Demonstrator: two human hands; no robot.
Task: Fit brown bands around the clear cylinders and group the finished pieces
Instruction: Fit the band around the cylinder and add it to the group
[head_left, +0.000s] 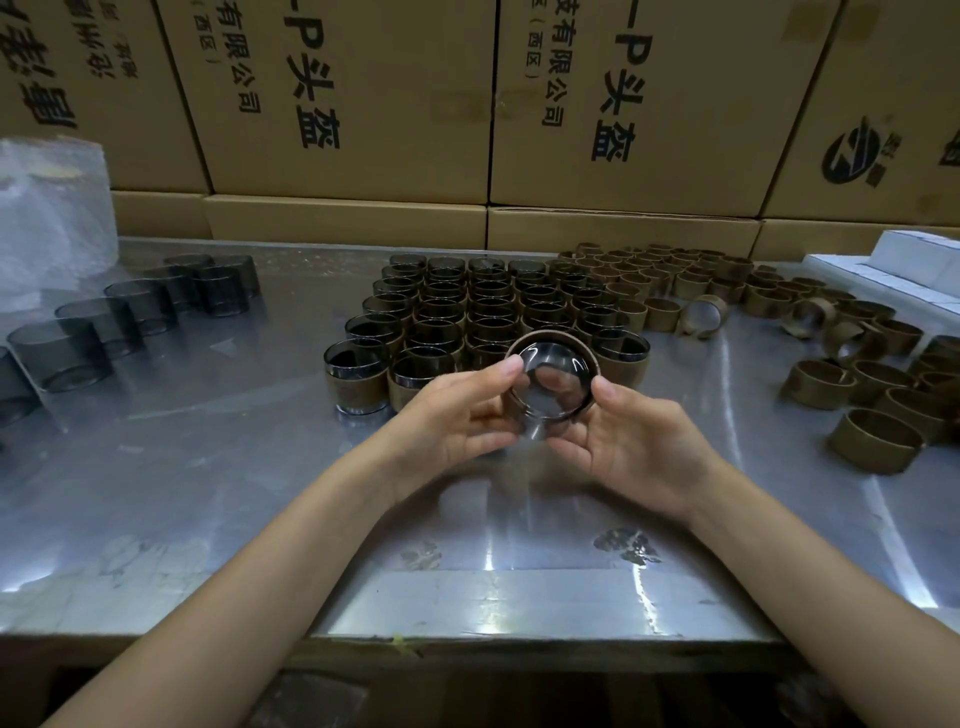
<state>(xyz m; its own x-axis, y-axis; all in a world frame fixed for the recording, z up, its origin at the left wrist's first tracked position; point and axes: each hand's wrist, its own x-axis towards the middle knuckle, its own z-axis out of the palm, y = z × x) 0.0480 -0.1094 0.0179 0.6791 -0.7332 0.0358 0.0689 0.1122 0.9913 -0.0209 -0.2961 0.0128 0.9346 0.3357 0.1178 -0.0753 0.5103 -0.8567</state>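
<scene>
Two hands share one clear cylinder (549, 382) above the table (208, 467) middle: left hand (457, 415) and right hand (639, 441) pinch its sides, brown band (595, 364) partly on, axis tipped toward the camera. Finished group (488, 312) sits just behind, equally near both.

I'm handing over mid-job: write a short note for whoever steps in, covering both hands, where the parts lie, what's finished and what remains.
Left hand and right hand together hold one clear glass cylinder with a brown band around it, above the shiny metal table.
Done: block of banded cylinders grouped at table centre.
Left: bare smoky glass cylinders lined up far left; loose brown bands scattered on the right.
Next, probably: finish seating this band and set the piece with the block.
</scene>
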